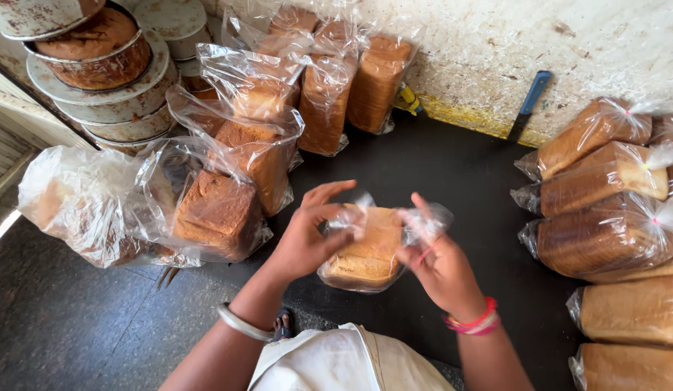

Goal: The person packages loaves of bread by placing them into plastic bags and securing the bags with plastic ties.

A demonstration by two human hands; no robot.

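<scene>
Bagged loaf (365, 250) between left hand (307, 235), right hand (438, 264) (both gripping plastic).

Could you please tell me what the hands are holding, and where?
Both hands, left and right, grip the bagged loaf by the plastic bag's open top.

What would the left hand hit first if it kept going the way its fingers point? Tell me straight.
The left hand points right, toward the middle. Its fingers already touch the clear bag around the bread loaf, so the bag comes first, then probably the right hand gripping the bag's other side.
</scene>
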